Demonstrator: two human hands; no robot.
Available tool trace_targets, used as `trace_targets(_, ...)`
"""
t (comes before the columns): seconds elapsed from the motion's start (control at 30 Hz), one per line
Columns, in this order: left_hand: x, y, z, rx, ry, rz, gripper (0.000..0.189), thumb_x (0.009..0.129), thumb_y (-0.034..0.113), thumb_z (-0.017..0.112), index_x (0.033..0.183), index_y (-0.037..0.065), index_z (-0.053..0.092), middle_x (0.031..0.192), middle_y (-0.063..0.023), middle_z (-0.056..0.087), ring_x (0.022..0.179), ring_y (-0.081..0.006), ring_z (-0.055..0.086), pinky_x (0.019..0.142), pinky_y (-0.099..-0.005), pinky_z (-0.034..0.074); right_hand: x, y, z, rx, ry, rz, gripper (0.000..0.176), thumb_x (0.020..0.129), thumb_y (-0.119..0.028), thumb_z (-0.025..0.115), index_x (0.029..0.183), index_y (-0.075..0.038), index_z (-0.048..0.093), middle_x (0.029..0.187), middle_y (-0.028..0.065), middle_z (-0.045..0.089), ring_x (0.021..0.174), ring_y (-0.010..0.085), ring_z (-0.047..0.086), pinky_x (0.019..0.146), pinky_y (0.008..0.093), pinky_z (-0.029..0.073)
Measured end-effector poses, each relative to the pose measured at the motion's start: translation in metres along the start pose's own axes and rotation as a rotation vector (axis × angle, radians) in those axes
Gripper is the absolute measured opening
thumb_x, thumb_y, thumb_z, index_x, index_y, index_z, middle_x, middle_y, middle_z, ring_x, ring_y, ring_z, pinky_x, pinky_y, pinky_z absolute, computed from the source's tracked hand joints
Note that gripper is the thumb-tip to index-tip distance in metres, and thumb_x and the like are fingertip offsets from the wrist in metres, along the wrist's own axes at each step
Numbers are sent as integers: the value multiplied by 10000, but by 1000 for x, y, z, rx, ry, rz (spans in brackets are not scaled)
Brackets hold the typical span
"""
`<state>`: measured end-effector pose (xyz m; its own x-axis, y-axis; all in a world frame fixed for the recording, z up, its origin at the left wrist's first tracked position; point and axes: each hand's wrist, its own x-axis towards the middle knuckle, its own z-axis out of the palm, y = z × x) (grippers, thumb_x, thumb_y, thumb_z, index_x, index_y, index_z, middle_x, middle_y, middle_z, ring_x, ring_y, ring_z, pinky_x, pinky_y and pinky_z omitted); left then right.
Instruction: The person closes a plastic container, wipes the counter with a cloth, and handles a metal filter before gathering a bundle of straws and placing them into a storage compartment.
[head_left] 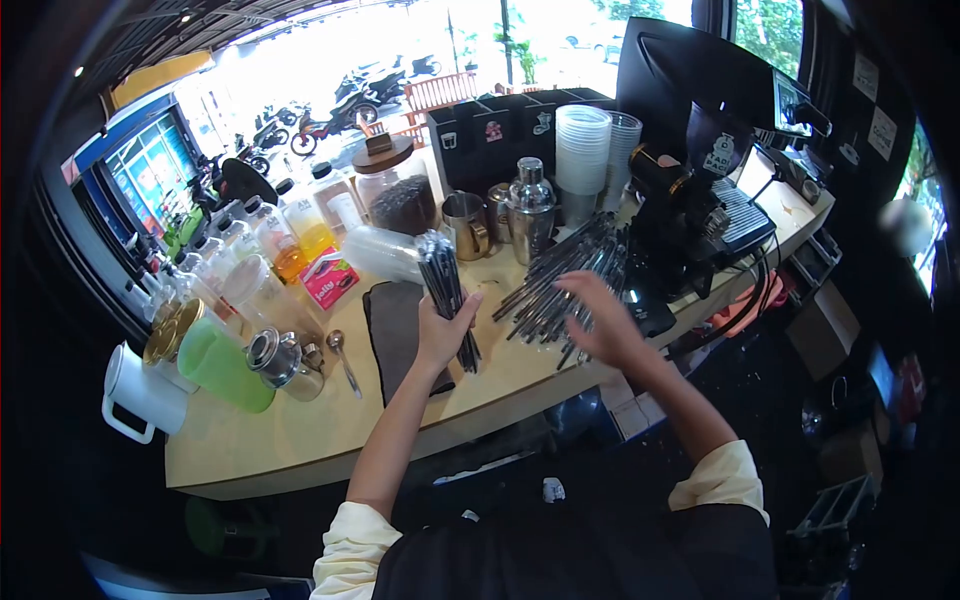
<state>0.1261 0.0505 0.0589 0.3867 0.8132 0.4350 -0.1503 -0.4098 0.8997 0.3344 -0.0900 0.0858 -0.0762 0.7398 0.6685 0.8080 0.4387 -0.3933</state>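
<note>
While clamping a bundle of thin black plastic straws (447,285), left hand (438,338) raised off the pale wooden bench (300,430), forearm angled up from the near edge, fingers curled tight round the bundle's lower part. Over to the right hand (603,322): flat, palm down, fingers spread above a loose heap of black straws (560,270), slightly blurred, contact hard to call. Crowded behind, with a steel cocktail shaker (530,205) and a black coffee grinder (690,225) just beside the heap. Open bench only near-left, past the dark rectangular mat (392,335) and metal spoon (343,360). Bundle nearly upright, long axis leaning away and slightly left; heap fanned diagonally, near-left to far-right.
</note>
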Motion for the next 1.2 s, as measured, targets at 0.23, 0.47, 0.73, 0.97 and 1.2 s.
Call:
trace_targets(0.23, -11, 14, 27, 198, -363, -215, 273, 770, 222, 723, 851, -5, 595, 696, -57, 614, 626, -116, 572, 608, -276, 465, -58, 45, -40, -468, -251, -48, 359, 693, 27, 567, 1047, -28, 547, 1099, 137, 510, 938, 294, 549, 795, 359, 449)
trace_targets(0.47, -23, 7, 97, 513, -518, -65, 601, 603, 349, 795, 965, -86, 593, 872, -264, 634, 843, -368, 632, 789, -390, 489, -59, 85, -22, -593, -276, -112, 323, 726, -46, 559, 1049, -33, 560, 1062, 144, 546, 973, 281, 551, 789, 367, 476)
trace_targets(0.73, -33, 3, 144, 831, -492, -42, 592, 563, 259, 827, 967, -69, 546, 866, -270, 628, 846, -391, 624, 780, -429, 509, -61, 141, -10, -525, -285, -142, 152, 731, -103, 558, 842, -35, 636, 951, 133, 595, 919, 269, 585, 724, 366, 517)
trace_targets(0.97, -13, -16, 138, 818, -330, -65, 514, 579, 198, 784, 960, -81, 581, 834, -271, 632, 816, -386, 633, 771, -408, 512, -49, 133, -24, -622, -239, -278, 206, 723, -86, 551, 919, -25, 577, 938, 105, 568, 858, 216, 590, 680, 312, 529)
trace_targets(1.2, 29, -41, 145, 773, -220, -116, 439, 588, 187, 803, 913, -48, 625, 859, -228, 653, 844, -345, 642, 780, -376, 502, -48, 138, -27, -618, -212, -265, 138, 702, -85, 564, 829, -35, 548, 847, 69, 519, 803, 196, 592, 596, 281, 528)
